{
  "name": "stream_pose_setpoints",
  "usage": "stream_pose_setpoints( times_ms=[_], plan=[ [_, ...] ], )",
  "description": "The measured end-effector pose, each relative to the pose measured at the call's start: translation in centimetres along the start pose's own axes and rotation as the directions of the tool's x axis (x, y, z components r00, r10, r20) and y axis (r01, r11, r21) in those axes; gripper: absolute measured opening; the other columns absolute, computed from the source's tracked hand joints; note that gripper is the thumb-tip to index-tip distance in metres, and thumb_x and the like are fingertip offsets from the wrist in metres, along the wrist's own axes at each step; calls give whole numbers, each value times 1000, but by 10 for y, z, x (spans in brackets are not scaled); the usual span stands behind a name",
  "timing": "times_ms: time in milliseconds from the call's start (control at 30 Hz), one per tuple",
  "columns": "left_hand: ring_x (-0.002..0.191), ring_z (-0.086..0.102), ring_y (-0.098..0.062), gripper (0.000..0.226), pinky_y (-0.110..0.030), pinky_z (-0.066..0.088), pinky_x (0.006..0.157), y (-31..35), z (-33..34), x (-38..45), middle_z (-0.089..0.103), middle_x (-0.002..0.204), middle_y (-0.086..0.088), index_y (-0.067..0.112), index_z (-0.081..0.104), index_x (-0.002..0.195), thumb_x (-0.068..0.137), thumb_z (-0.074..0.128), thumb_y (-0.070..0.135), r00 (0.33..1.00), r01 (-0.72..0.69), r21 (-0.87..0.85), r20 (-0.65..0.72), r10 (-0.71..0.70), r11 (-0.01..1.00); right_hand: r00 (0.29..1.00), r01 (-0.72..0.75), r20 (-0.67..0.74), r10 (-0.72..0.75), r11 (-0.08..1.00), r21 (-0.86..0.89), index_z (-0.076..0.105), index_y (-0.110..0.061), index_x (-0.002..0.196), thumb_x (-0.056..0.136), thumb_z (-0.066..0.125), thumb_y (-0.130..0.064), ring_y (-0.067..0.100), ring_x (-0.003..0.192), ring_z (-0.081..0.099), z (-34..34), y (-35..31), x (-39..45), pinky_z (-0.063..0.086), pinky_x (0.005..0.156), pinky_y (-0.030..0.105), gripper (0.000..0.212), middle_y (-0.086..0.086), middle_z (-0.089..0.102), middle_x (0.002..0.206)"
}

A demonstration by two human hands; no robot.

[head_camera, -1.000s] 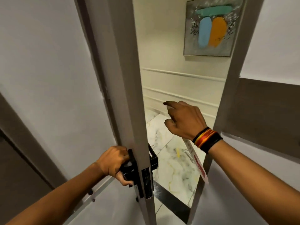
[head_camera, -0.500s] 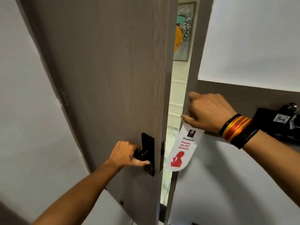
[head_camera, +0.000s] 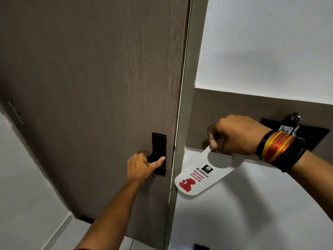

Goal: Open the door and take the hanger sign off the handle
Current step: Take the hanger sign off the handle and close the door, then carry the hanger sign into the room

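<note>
Door [head_camera: 90,87]: brown wood grain, edge almost against the frame [head_camera: 182,123], thin bright slit between.
Handle [head_camera: 155,157]: black lever on a black plate.
Left hand [head_camera: 142,166]: closed round the handle, thumb along the lever.
Right hand [head_camera: 234,134]: closed, pinching the top loop of the sign, off the handle and right of the frame.
Sign [head_camera: 198,177]: white card with round hole, hanging tilted in front of the wall; reads "President", then "Please do not disturb" in red, red silhouette below (small black logo above, unreadable).
Wristbands [head_camera: 281,150]: black, red and yellow, on the right wrist.
Tag [head_camera: 285,129]: behind the wrist, marked "46".
</note>
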State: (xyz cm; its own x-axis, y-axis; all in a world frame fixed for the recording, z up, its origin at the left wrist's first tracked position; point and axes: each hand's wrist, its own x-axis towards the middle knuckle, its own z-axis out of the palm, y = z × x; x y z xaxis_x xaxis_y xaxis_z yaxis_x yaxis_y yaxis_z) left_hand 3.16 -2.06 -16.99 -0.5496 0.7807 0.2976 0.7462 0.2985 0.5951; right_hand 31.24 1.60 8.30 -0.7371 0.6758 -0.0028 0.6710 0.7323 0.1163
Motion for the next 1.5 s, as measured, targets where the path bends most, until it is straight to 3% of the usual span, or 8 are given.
stream_pose_setpoints(
  times_ms=[333,533,767,967,1100,1233,1333,1500],
  plan=[
    [71,63,-27,69,-37,50,65,26,13,24,56,65,-5,21,38,57,72,55,86,996,60,24,59,-61,998,996,42,-86,-16,948,316,72,-33,84,67,89,-48,1,66,65,4,5,25,56,69,38,28,-21,71,66],
    [64,63,-28,95,-39,52,62,22,21,37,55,60,-6,13,47,58,58,26,106,999,33,69,40,-35,997,975,124,-218,-31,896,425,79,-28,83,73,85,-48,6,72,72,0,7,38,61,72,42,23,-10,78,75],
    [40,34,-11,96,-25,28,48,16,0,56,32,43,5,20,33,49,50,-1,110,971,-234,282,108,211,931,971,158,-236,-39,845,511,81,-25,83,79,81,-47,5,73,74,7,3,48,61,72,38,22,-9,80,76],
    [47,43,-18,105,-25,26,50,37,-38,64,33,45,4,17,36,47,45,-26,102,904,-426,563,296,308,708,971,158,-240,-20,804,573,79,-20,76,85,80,-38,-7,62,64,9,-5,52,46,65,15,20,-9,76,69],
    [73,60,-22,93,-34,44,71,57,-53,41,63,75,-5,17,61,74,80,10,93,930,-366,640,278,241,676,964,149,-264,12,800,582,80,-18,78,86,79,-38,-8,63,64,10,-9,49,47,67,18,22,-9,76,70],
    [101,64,-26,44,-40,50,89,67,-73,-9,72,102,-6,13,70,99,107,43,46,934,-350,61,-55,354,935,960,126,-275,59,784,608,79,-18,79,86,79,-37,1,67,68,11,-10,45,47,68,21,20,-6,77,71],
    [100,74,-12,32,-27,58,88,75,-94,-41,80,105,2,14,76,105,108,50,33,947,-127,-561,178,269,818,948,123,-308,87,789,601,79,-15,79,86,79,-37,11,72,71,11,-19,43,51,69,27,23,-1,78,75],
    [90,78,-12,20,-23,59,76,74,-91,-63,81,100,-2,7,74,108,104,59,19,923,-61,-666,245,295,744,934,138,-324,151,683,717,79,-12,83,84,81,-34,19,71,76,17,-34,39,62,69,34,23,5,79,75]
  ],
)
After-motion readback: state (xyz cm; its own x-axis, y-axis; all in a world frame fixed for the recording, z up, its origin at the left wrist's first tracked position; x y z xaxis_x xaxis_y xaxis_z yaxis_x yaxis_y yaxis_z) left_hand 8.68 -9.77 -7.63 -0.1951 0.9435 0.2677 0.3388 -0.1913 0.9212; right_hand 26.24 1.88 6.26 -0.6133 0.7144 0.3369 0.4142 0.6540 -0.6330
